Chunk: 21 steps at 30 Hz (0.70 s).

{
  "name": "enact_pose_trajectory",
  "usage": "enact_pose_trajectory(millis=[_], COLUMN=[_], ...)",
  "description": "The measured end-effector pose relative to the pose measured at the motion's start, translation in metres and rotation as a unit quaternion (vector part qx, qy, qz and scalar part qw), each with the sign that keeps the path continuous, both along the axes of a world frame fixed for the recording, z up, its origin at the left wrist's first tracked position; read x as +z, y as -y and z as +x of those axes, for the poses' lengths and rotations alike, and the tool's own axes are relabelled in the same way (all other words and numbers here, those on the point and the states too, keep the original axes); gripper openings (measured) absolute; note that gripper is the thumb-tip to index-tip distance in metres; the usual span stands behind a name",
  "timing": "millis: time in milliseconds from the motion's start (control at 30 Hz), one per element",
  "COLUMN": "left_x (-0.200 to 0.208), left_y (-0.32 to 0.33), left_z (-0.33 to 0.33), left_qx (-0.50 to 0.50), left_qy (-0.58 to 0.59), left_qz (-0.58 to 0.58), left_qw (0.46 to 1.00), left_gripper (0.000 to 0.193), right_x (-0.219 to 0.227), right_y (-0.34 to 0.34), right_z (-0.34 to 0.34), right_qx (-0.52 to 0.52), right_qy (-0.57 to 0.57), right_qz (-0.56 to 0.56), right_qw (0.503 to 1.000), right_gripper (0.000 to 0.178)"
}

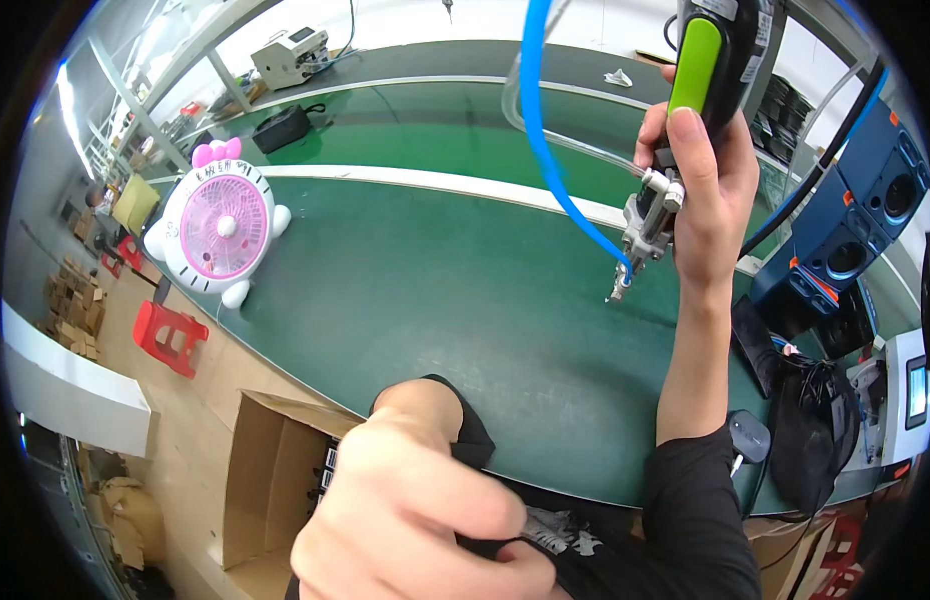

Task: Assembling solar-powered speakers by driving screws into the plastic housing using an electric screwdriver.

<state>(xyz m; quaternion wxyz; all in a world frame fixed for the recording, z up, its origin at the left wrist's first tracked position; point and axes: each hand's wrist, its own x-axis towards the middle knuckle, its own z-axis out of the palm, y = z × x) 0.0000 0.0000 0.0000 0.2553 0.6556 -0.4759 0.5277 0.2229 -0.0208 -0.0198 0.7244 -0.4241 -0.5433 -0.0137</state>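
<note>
A black electric screwdriver (726, 66) with a green lever is held in my right hand (713, 185), the fingers wrapped round its body. Its metal nose (647, 235) points down and left above the green table, and a blue air hose (545, 150) and a clear tube run to it. Close to the camera at the bottom, my left hand (415, 510) is raised with its fingers curled in. Nothing shows between them, though the palm side faces away. An open cardboard box (270, 480) stands below the left hand, partly hidden by it, with dark items inside.
A pink and white fan (225, 225) stands at the table's left edge. Blue speaker boxes (835, 230), a black bag (810, 430) and a white device with a screen (910, 390) crowd the right. Behind runs a dark conveyor belt (435, 60). A red stool (170, 335) is at left.
</note>
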Motion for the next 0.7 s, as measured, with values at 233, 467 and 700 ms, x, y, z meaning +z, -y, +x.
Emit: enact_pose_trajectory(millis=[233, 467, 700], left_x=[0.003, -0.009, -0.135], left_y=[0.008, -0.021, -0.078], left_z=[0.004, 0.019, 0.075], left_qx=[0.154, 0.02, 0.249], left_qy=[0.124, 0.05, -0.351], left_qz=[-0.123, -0.203, -0.378], left_qw=[0.972, 0.978, 0.82], left_gripper=[0.022, 0.033, 0.024], right_x=[0.002, 0.011, 0.022], right_y=[0.008, 0.006, 0.03], right_z=[0.003, 0.008, -0.004], right_qx=[0.015, 0.127, 0.209], right_qy=[-0.017, -0.088, -0.077], right_qz=[-0.006, -0.023, -0.008], right_qw=[1.0, 0.988, 0.975], right_gripper=[0.037, 0.045, 0.058])
